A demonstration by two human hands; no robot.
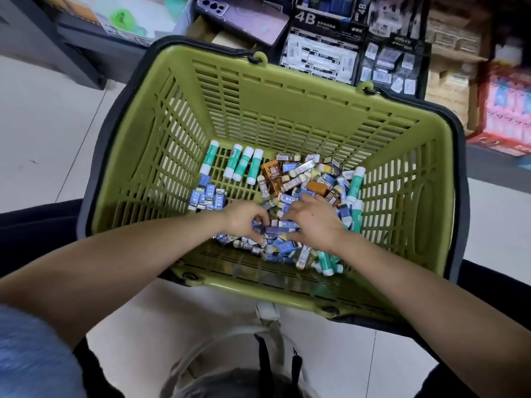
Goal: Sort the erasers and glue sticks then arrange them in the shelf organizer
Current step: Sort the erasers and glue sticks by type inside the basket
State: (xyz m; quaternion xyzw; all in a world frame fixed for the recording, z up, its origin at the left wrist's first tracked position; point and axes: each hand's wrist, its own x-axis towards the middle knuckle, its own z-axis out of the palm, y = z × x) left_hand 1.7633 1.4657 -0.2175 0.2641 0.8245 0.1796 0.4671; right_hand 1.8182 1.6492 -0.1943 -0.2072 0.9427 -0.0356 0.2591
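Note:
A green plastic basket [287, 110] sits on the floor in front of me. Its bottom holds a loose pile of erasers [304, 179] in blue, brown and orange wrappers. Several green-and-white glue sticks [242, 165] lie side by side at the back left, and more glue sticks [356, 191] lie along the right wall. A small row of blue erasers [207, 199] stands grouped at the left. Both hands are down in the pile. My left hand [244, 222] pinches blue erasers between curled fingers. My right hand [313, 222] grips a blue eraser beside it.
Beyond the basket, shelf boxes of 4B erasers [319, 58] stand open. A purple phone [244, 15] lies on a box at the top. A dark shelf base [71, 50] runs at the upper left, and a red box [505, 110] sits at the right.

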